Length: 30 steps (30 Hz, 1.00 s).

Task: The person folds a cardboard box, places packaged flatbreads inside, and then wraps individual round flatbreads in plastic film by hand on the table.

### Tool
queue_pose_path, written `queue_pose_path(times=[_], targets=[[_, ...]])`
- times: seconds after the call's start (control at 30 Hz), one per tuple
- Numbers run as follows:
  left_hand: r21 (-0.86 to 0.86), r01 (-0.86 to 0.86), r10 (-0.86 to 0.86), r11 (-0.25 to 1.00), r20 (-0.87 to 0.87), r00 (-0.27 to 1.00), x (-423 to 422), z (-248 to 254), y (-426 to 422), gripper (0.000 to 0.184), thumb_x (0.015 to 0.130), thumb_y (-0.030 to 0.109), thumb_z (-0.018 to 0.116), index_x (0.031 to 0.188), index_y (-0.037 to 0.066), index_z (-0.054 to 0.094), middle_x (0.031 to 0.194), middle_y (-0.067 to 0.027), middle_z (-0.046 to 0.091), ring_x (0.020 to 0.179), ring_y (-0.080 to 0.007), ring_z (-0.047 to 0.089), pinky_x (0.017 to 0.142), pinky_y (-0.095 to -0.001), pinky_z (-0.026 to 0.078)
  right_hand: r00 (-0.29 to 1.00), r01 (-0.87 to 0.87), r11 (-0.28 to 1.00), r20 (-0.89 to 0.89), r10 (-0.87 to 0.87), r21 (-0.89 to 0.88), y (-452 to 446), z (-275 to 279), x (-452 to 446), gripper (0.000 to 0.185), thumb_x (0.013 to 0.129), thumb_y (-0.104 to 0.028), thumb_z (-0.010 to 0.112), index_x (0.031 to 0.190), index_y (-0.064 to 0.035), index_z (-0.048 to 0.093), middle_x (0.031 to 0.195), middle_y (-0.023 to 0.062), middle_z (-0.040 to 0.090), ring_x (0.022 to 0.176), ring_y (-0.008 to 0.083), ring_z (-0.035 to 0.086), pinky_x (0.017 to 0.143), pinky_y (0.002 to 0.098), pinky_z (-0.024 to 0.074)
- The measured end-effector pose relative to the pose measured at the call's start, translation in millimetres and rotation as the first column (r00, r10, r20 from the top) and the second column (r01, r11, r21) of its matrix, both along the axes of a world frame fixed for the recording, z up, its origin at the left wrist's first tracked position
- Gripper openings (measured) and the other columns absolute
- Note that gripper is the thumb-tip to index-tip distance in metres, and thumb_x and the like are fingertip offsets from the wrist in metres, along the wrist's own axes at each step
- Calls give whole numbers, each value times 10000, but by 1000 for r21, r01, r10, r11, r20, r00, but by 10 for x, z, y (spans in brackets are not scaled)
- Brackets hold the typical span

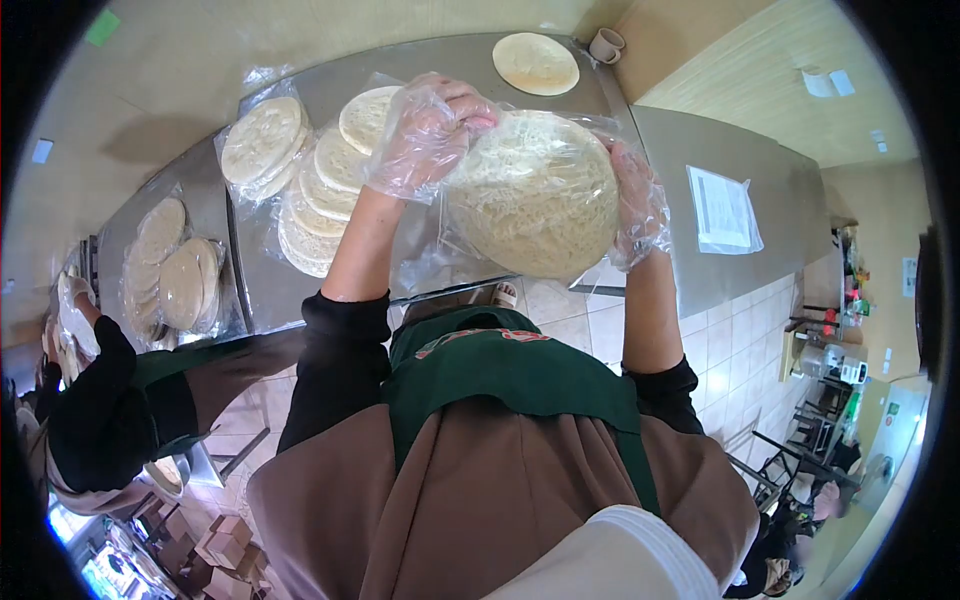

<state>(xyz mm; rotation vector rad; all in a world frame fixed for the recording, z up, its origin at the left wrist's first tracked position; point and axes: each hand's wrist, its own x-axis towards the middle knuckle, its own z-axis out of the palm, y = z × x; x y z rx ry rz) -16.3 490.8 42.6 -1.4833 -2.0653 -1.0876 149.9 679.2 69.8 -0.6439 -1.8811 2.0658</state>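
Observation:
A round, pale flatbread (540,200) in a clear plastic bag is held up in front of me between both hands. My left hand (428,135), in a loose clear plastic glove, grips the bag at the bread's upper left with fingers curled. On the opposite side my right hand (638,205), gloved the same way, holds the bread's right edge; some of its fingers are hidden behind. Left of my left forearm lies an overlapping row of flatbreads (318,205) with clear plastic about them. A single bare flatbread (536,63) rests at the table's far edge.
Bagged flatbreads (265,145) lie at the back left, with more bagged flatbreads (180,280) farther left. A co-worker (110,400) stands at the far left. A printed sheet in a plastic sleeve (722,210) lies on the grey table (680,150). A mug (606,45) stands at the back.

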Motion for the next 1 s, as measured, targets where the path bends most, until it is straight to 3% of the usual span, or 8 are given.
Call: queue_pose_path(times=[0.1,0.13,0.17,0.27,0.47,0.57,0.67,1.0], targets=[[296,128,-255,947,443,860,202,-98,127,89,736,83,669,788,109,601,831,-21,591,833,-193,553,814,-346,445,990,-97,958,124,66,270,291,-77,35,402,939,-329,431,1125,10,541,1104,150,582,977,214,585,823,326,487],[579,62,-511,813,660,550,266,-135,170,94,753,92,668,804,115,592,859,-23,582,883,-187,551,863,-365,433,997,-21,985,66,33,-171,395,-184,20,387,937,-328,444,1114,-1,551,1074,128,598,937,205,599,802,328,501],[575,61,-507,816,661,553,227,-187,216,94,753,92,668,804,115,592,859,-23,582,883,-187,551,863,-365,433,999,33,813,27,-21,-582,477,-268,24,371,934,-326,457,1103,-12,560,1045,105,613,898,197,613,781,331,516],[881,298,-908,367,271,320,-59,-297,266,147,823,167,630,947,124,563,980,-52,553,1038,-268,490,983,-478,335,999,13,866,-24,-28,-500,632,-338,48,379,948,-335,415,1118,-14,524,1059,114,600,919,213,610,778,353,530],[601,-577,-504,553,793,343,405,-582,316,507,840,328,618,1245,141,376,1068,-70,520,1053,-231,474,942,-443,353,989,32,980,-138,-60,-198,687,-149,83,392,966,-299,339,1100,5,546,1104,160,584,980,236,586,859,355,474],[462,-563,-344,685,887,309,746,-912,580,529,830,350,631,1239,112,394,1085,-70,514,979,-185,503,867,-397,408,983,19,958,-183,35,286,700,-1,180,421,966,-306,332,1046,14,594,1051,148,608,973,225,582,858,338,443],[119,-664,22,739,980,200,990,-837,1037,524,813,321,663,1185,36,428,909,-17,547,843,-115,506,728,-248,437,986,110,943,-155,-63,313,685,5,192,407,960,-298,356,1022,10,614,1004,137,626,953,210,582,840,322,436],[181,-576,-66,797,974,215,472,-1028,627,141,826,216,605,833,77,584,758,-54,595,589,-204,574,579,-345,467,989,81,918,-148,-25,388,1094,58,349,355,946,-265,387,1004,-4,620,947,139,625,858,215,574,773,334,436]])
